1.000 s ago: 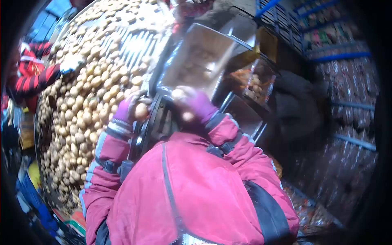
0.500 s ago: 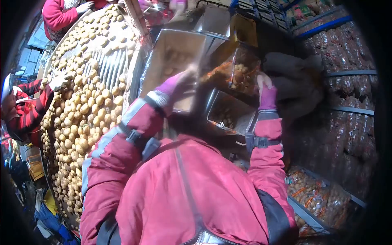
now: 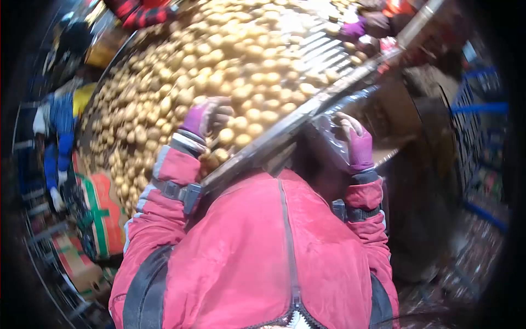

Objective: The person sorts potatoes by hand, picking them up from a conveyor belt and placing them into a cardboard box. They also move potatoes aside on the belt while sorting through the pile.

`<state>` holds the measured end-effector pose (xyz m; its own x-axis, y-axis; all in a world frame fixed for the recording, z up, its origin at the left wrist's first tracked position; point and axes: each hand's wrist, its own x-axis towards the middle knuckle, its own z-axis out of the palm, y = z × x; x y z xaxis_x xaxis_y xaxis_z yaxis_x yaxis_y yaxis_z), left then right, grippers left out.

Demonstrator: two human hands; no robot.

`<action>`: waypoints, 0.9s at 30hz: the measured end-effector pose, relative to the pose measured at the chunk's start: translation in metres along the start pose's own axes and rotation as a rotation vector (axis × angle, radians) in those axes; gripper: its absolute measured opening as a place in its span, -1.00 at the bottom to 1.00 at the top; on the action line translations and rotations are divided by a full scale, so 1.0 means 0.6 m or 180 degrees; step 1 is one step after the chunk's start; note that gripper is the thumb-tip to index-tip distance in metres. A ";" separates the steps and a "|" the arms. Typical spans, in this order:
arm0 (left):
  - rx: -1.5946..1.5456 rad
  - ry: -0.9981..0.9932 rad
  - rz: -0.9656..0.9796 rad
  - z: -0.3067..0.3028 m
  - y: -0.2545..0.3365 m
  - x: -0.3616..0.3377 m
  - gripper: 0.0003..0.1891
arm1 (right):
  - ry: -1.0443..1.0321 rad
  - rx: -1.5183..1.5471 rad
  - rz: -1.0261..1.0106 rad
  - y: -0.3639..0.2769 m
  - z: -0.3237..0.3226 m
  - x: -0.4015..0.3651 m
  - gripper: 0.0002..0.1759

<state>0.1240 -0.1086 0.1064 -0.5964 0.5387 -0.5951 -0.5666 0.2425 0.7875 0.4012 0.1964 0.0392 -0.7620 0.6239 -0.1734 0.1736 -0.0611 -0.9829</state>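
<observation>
My left hand point(image 3: 211, 116), in a purple glove with bare fingers, is over the near part of a heap of potatoes point(image 3: 208, 82). Its fingers are bent but apart, right at the potatoes beside the table's rim point(image 3: 307, 112). On the other side of that rim is my right hand point(image 3: 357, 140), gloved the same way. Its loosely curved fingers overlap the clear plastic liner point(image 3: 329, 131) of a cardboard box point(image 3: 392, 112), and nothing shows in them.
Slatted metal point(image 3: 323, 46) runs through the table top at the far side. A person's purple-gloved hand point(image 3: 353, 28) is beyond it, and a checked red sleeve point(image 3: 145, 17) reaches in at the top left. A printed carton point(image 3: 101, 211) stands at left; blue racks point(image 3: 482, 108) stand at right.
My view has swung left from the boxes to the potato table. My left hand has gone from over a box to the potatoes; my right hand has left the potato bag for the lined box.
</observation>
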 end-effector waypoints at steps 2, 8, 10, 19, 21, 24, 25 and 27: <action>0.0180 0.0876 0.0240 -0.077 0.013 -0.061 -0.69 | -0.0592 -0.1696 -0.1712 -0.002 0.084 0.031 -0.65; -0.0415 0.1216 0.0151 -0.365 -0.098 -0.203 -0.55 | -0.2556 -0.0438 -0.0145 -0.004 0.376 0.031 -0.64; -0.0108 0.1226 0.0072 -0.391 -0.130 -0.242 -0.57 | -0.3262 -0.0630 0.0015 -0.033 0.447 0.008 -0.62; 0.1949 0.1054 0.0796 -0.256 -0.193 -0.208 -0.60 | -0.2837 -0.1150 -0.0840 0.080 0.531 0.061 -0.75; 0.2439 0.1020 0.1080 -0.245 -0.168 -0.205 -0.61 | -0.2698 -0.1053 -0.0992 0.066 0.533 0.061 -0.72; 0.2934 0.1889 0.1434 -0.305 -0.155 -0.196 -0.54 | -0.2607 -0.0819 -0.0821 0.039 0.541 0.051 -0.70; 0.3051 0.2341 0.1537 -0.334 -0.153 -0.194 -0.50 | -0.2593 -0.0770 -0.0259 0.024 0.543 0.043 -0.67; 0.3664 0.2304 0.0984 -0.361 -0.141 -0.199 -0.34 | -0.2603 -0.0443 0.0510 -0.001 0.559 0.025 -0.63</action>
<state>0.1202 -0.3684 0.0759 -0.9683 0.2453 -0.0465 0.2102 0.9015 0.3784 0.1805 -0.0552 0.0164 -0.9239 -0.1479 -0.3529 0.3526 0.0293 -0.9353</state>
